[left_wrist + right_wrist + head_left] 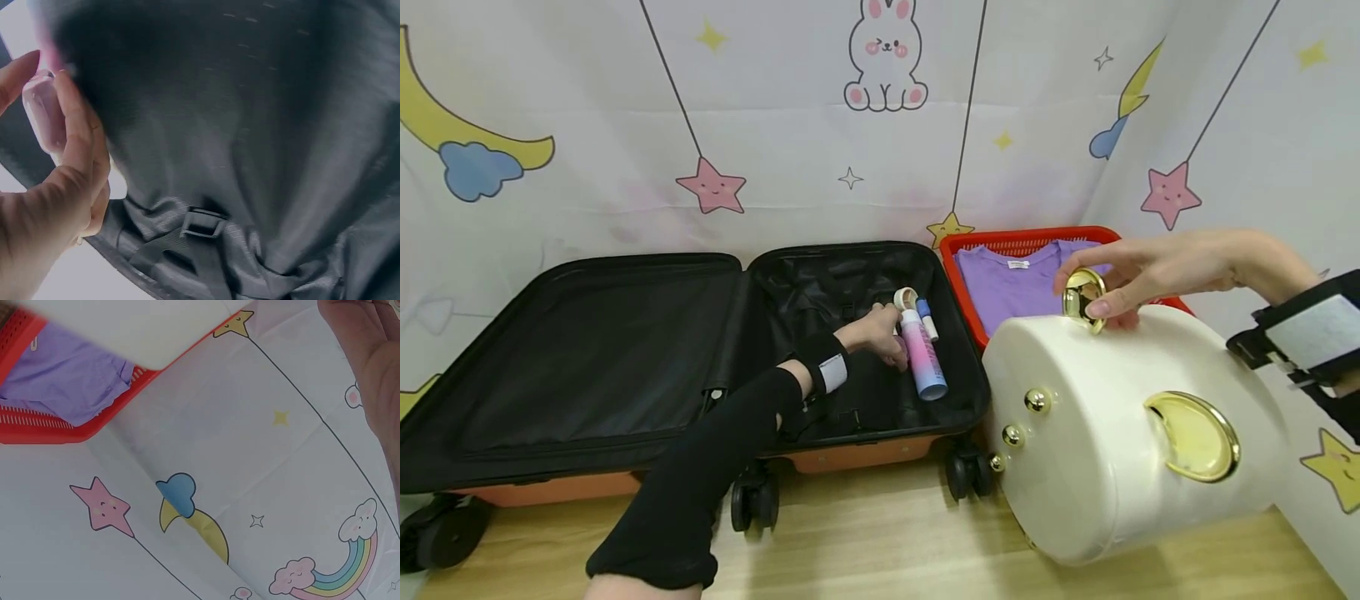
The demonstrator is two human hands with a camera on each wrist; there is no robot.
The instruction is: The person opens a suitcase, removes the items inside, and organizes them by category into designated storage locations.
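In the head view my left hand [880,333] reaches into the right half of an open black-lined suitcase [820,400]. Its thumb and fingers pinch a small glossy pinkish-purple bottle [45,115], seen best in the left wrist view. Right beside that hand lie a pink-to-blue spray can [923,354], a small blue-and-white tube [927,319] and a round cream-coloured item [906,298]. My right hand [1138,275] grips the gold clasp [1084,298] of a large cream rounded case [1120,433], which is tilted. Gold studs dot the case's flat side.
Behind the case stands a red basket [970,296] with a folded purple shirt [1000,287] in it. The suitcase's left half [595,358] lies open and flat. Black wheels [754,498] stick out over the wooden surface [850,533]. A printed curtain [805,100] hangs behind.
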